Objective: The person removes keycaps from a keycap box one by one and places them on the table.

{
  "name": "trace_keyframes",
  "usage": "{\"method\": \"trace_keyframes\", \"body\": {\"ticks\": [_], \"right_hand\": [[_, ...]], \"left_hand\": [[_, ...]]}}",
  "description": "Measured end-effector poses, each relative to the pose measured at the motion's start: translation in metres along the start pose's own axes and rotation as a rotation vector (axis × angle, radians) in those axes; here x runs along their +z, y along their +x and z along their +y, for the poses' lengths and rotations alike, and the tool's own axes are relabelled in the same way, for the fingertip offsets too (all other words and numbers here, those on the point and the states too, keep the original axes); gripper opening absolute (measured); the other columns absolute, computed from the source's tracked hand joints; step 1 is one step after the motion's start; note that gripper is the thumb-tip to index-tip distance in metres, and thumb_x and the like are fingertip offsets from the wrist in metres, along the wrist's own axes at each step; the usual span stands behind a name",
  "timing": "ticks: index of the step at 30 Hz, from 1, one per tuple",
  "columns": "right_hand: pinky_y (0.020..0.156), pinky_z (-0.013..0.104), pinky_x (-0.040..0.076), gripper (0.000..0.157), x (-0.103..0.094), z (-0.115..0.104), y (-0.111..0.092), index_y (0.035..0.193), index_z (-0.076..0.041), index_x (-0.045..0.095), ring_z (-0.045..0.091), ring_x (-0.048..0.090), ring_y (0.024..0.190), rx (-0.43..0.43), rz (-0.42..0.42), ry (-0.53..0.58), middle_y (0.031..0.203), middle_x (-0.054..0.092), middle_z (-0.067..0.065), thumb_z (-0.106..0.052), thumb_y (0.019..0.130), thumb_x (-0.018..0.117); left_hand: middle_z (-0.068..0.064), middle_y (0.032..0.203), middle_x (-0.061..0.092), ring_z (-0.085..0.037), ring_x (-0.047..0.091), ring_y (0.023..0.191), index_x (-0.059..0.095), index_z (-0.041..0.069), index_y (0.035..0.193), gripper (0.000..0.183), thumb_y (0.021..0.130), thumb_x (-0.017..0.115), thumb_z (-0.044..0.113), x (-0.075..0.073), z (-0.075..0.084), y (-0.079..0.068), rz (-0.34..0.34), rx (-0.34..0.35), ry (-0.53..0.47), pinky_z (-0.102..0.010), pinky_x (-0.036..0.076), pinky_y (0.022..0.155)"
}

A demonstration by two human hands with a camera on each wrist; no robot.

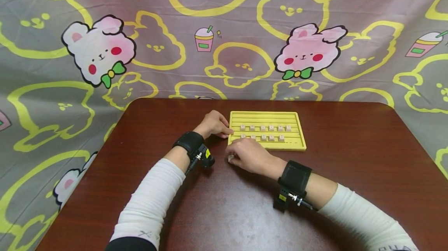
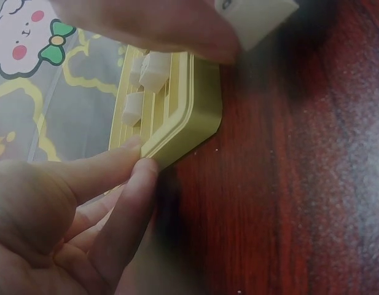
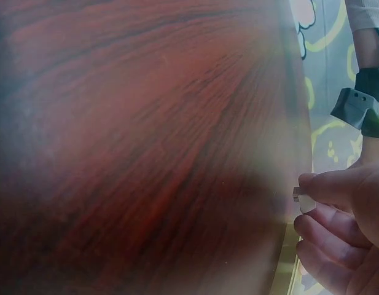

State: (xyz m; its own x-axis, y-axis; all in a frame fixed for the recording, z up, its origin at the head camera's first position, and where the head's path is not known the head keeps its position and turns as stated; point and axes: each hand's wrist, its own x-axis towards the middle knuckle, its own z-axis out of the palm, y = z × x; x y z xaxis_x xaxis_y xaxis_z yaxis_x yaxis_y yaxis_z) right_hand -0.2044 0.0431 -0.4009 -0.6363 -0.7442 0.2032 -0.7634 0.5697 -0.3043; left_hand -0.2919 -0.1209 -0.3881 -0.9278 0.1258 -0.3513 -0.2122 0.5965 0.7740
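A yellow ridged tray lies on the table and bears two rows of small white keycaps with dark marks. At its left edge, my left hand pinches the rim between thumb and finger, as the left wrist view shows at the tray's corner. My right hand is in front of the tray's near left corner and hides part of it. Between its thumb and fingers it holds one white keycap, apart from the tray. That keycap shows at the top of the left wrist view too.
The dark red-brown wooden table stretches out on both sides of the tray and in front of it. Behind the table hangs a cloth printed with cartoon bears and rabbits. Each wrist wears a black strap with a small camera.
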Motion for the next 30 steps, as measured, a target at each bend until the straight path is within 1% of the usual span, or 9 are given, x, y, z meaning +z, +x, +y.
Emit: {"method": "trace_keyframes", "body": {"ticks": [10,17,25,30], "right_hand": [[0.066,0.022,0.052,0.008,0.0033,0.0011,0.003,0.092,-0.018,0.074,0.005,0.062,0.077,-0.01,-0.014,0.005,0.088,0.071,-0.006,-0.018,0.084,0.073],[0.067,0.022,0.053,0.007,0.003,0.0007,0.0034,0.091,-0.019,0.074,0.005,0.062,0.077,-0.012,-0.028,0.002,0.087,0.07,-0.007,-0.019,0.084,0.073],[0.068,0.023,0.054,0.007,0.0057,-0.0007,0.0041,0.09,-0.018,0.074,0.005,0.062,0.078,-0.008,-0.031,0.002,0.087,0.071,-0.007,-0.018,0.084,0.072],[0.067,0.022,0.054,0.008,0.0077,0.0002,0.0038,0.091,-0.018,0.075,0.004,0.062,0.077,-0.016,-0.023,0.006,0.088,0.071,-0.007,-0.018,0.083,0.073]], "left_hand": [[-0.006,0.062,0.065,-0.012,0.065,0.053,0.066,-0.005,0.094,0.028,0.073,0.082,0.007,-0.0004,0.0007,0.0009,-0.002,0.002,0.009,-0.031,0.062,0.064],[-0.006,0.062,0.066,-0.013,0.066,0.054,0.067,-0.004,0.093,0.028,0.073,0.082,0.008,0.0005,0.0007,0.0018,0.006,-0.013,-0.003,-0.03,0.062,0.062],[-0.006,0.063,0.066,-0.013,0.066,0.055,0.066,-0.004,0.094,0.029,0.073,0.082,0.009,0.0005,0.0009,0.001,0.004,-0.003,0.027,-0.033,0.062,0.065],[-0.006,0.063,0.066,-0.013,0.066,0.055,0.066,-0.004,0.095,0.029,0.073,0.082,0.008,0.0005,0.0007,0.0006,0.0,-0.007,0.022,-0.033,0.062,0.067]]}}
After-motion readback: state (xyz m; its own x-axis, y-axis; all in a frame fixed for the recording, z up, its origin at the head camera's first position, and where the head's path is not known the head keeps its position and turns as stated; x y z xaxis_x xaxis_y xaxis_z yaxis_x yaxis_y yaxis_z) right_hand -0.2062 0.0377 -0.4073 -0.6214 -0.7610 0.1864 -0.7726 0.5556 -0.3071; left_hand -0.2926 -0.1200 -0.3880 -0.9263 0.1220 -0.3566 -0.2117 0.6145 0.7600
